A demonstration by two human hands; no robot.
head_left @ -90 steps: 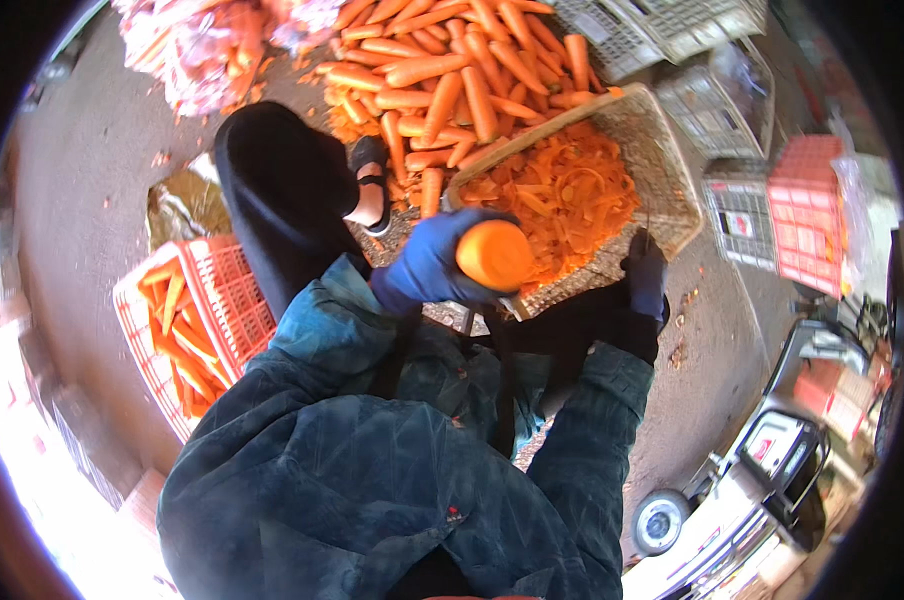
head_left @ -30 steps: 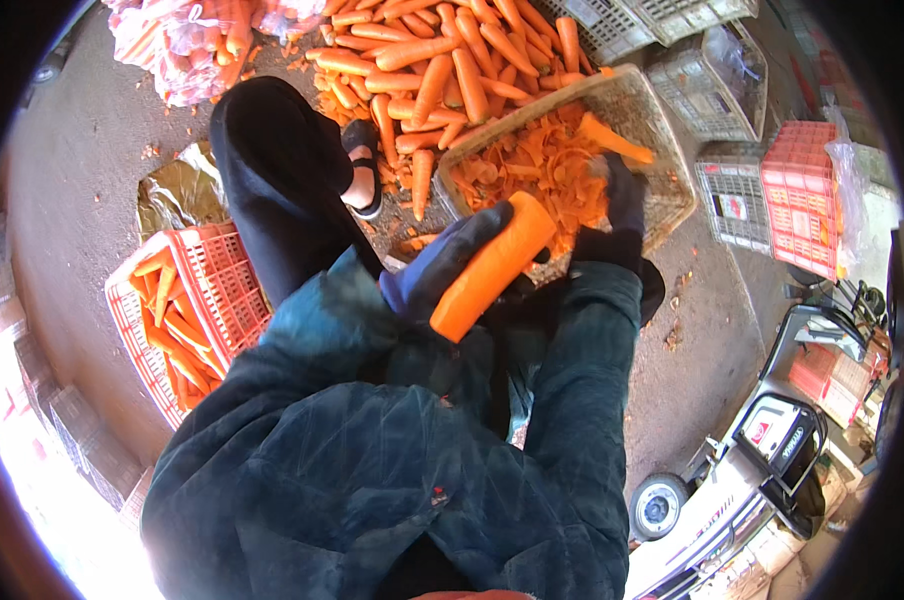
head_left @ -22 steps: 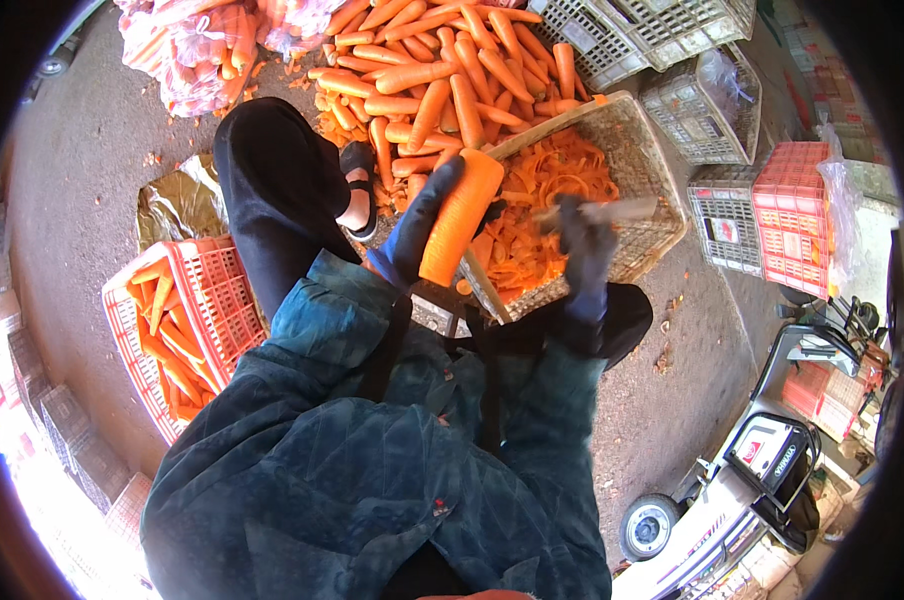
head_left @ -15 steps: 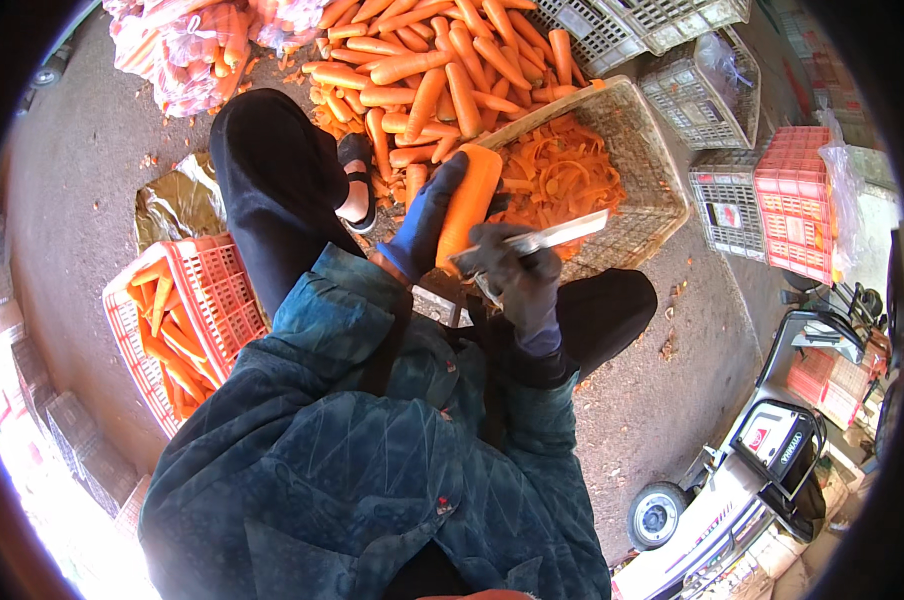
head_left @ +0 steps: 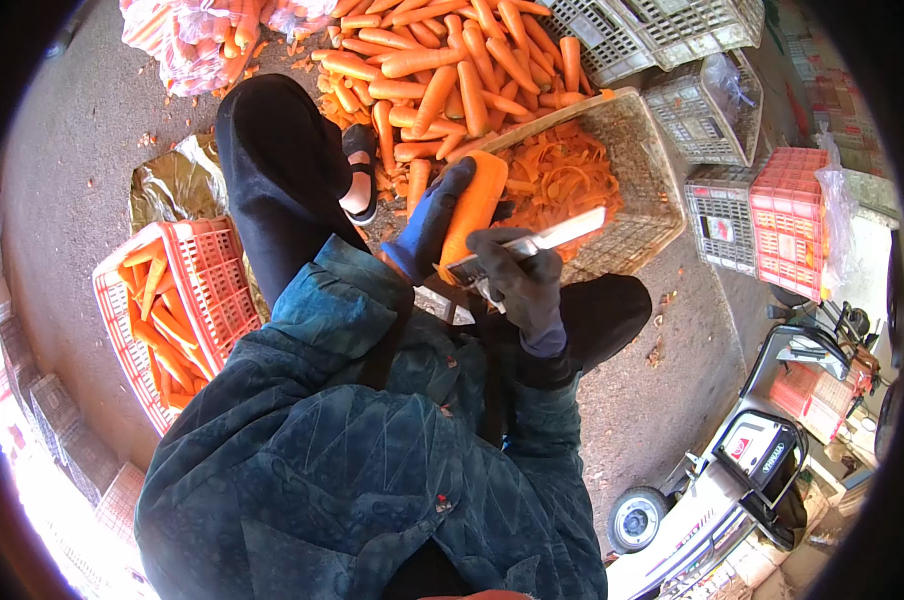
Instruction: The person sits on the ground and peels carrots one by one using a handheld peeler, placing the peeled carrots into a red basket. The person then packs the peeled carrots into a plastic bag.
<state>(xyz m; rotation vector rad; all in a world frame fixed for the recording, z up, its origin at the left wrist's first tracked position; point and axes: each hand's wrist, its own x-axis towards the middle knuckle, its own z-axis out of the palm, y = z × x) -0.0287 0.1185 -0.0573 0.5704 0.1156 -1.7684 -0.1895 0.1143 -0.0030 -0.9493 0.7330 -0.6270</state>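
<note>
My left hand (head_left: pixel 428 226), in a blue glove with a dark thumb, is closed around a thick orange carrot (head_left: pixel 476 200) held tilted between my knees. In my right hand (head_left: pixel 528 292), gloved in grey, is a peeler (head_left: pixel 570 230) with a pale, flat handle sticking out to the upper right. Its head lies against the carrot's lower end, partly hidden by my fingers. Just beyond both hands, orange peelings (head_left: pixel 562 170) fill part of a dirty pale plastic crate (head_left: pixel 662 200).
A heap of carrots (head_left: pixel 437 95) lies on the floor ahead, beside bagged carrots (head_left: pixel 197 45). At left, a red crate (head_left: pixel 212 290) holds more carrots next to a gold foil sheet (head_left: pixel 177 185). Stacked crates (head_left: pixel 722 215) and a wheeled machine (head_left: pixel 722 500) stand at right.
The view has shifted slightly. My left hand keeps its grip on the carrot, and the peeler stays near the carrot's lower end with only a small movement of my right hand.
</note>
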